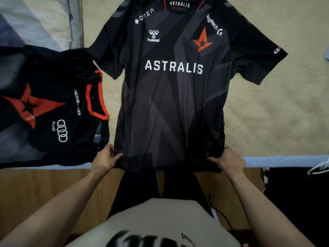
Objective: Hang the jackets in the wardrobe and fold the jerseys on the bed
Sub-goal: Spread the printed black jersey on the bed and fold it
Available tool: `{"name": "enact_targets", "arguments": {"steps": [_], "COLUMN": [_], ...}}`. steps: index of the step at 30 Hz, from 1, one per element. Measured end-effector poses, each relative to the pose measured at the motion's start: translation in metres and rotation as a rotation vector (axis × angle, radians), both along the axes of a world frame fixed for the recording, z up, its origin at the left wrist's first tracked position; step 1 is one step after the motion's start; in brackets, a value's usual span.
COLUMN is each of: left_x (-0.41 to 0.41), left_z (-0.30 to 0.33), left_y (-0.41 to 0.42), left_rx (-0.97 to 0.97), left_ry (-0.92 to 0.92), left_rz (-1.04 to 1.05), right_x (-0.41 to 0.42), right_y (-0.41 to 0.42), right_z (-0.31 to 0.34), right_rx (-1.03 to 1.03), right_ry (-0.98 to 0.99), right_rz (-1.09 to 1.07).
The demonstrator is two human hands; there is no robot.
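Note:
A black Astralis jersey (pixel 170 97) lies spread face up on the bed (pixel 270 107), collar away from me, both sleeves out to the sides. Its hem hangs slightly over the bed's near edge. My left hand (pixel 105 159) pinches the hem's left corner, thumb on top. My right hand (pixel 229 161) pinches the hem's right corner the same way. A second black jersey (pixel 49 111) with an orange collar and a red star logo lies rumpled to the left, its edge close to the first jersey's left side.
The bed has a beige woven mat and a light blue edge (pixel 284 161). A grey-blue quilt (pixel 35 20) lies at the back left. A white hanger (pixel 320 168) hangs at the right edge. Wooden floor lies below the bed.

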State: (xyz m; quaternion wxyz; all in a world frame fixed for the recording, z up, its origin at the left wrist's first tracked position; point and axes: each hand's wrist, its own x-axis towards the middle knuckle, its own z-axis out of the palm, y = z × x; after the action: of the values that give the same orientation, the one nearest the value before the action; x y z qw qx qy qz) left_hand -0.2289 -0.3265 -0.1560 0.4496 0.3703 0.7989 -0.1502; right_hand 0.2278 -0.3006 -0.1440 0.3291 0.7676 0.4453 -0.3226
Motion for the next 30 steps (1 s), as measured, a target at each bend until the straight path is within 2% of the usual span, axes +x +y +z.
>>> {"name": "enact_targets", "arguments": {"steps": [6,8,10,12,14,21,23,25,27,30], "left_x": [-0.006,-0.009,-0.011,-0.015,-0.022,-0.030,-0.027,-0.019,-0.008,0.007], "left_z": [0.003,0.004,0.007,0.010,0.012,0.014,0.019,0.032,0.045,0.034], "left_y": [-0.014,-0.016,-0.016,-0.017,-0.021,-0.026,-0.023,-0.009,0.019,0.091], "left_rx": [0.071,0.089,0.041,-0.027,-0.071,-0.098,-0.102,-0.082,-0.021,0.163], "left_ry": [-0.006,-0.047,-0.101,-0.181,-0.227,-0.171,-0.093,0.044,0.082,-0.070], "left_rz": [-0.121,-0.078,0.083,0.242,0.295,0.277,0.189,-0.010,-0.133,0.036], "right_x": [0.017,0.024,0.030,0.041,0.055,0.089,0.072,0.060,0.046,0.010], "right_y": [-0.019,-0.021,-0.022,-0.026,-0.035,-0.062,-0.044,-0.022,0.009,0.074], "right_z": [-0.016,-0.019,-0.014,-0.013,-0.022,-0.058,-0.035,-0.014,0.005,0.017], "right_rx": [0.158,0.154,0.126,0.101,0.101,0.082,0.039,0.000,0.078,0.293], "right_ry": [0.266,0.382,0.463,0.484,0.423,0.308,0.268,0.241,0.229,0.298], "right_rz": [-0.230,-0.377,-0.492,-0.566,-0.614,-0.691,-0.658,-0.512,-0.338,-0.223]}}
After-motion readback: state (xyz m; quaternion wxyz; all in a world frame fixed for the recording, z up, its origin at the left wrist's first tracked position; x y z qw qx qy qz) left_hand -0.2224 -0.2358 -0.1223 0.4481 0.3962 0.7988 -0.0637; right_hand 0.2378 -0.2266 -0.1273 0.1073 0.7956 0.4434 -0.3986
